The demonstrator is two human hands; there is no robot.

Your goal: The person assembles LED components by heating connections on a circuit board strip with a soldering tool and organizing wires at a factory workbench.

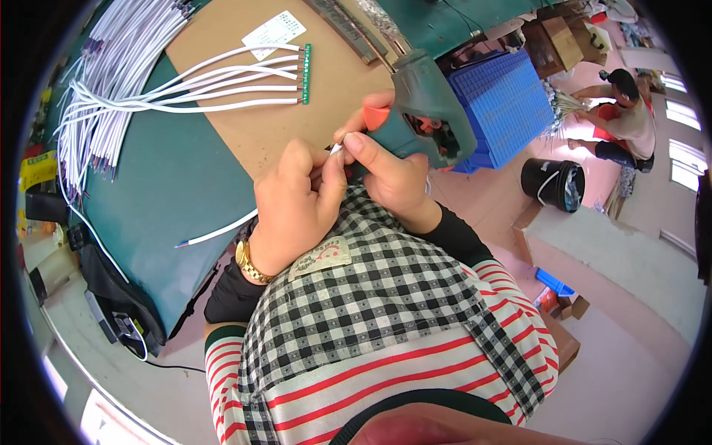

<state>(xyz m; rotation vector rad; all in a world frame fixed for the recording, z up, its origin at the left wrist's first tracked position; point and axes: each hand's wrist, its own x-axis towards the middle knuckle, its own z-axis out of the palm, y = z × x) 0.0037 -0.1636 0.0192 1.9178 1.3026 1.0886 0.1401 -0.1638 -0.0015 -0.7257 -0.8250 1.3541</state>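
Observation:
A white cable (226,230) with a blue tip passes under my left hand (297,196). Near its other end, a white piece of it shows between my fingertips. Thumb and fingers of my left hand are pinched on it. My right hand (393,174) is closed there too, its thumb meeting the cable end. Right beside the right hand is a dark green power tool (434,96) with an orange part; some right fingers reach around this orange part, and whether they grip the tool I cannot tell. Left of the tool lies a green terminal strip (307,74) with several white cables attached.
A big bundle of white cables (122,81) lies on the green table (178,193). Brown board (245,133) carries a paper label (273,33). To the right stand a blue crate (500,104) and black bucket (549,184). Another person (627,122) sits farther off, handling cables.

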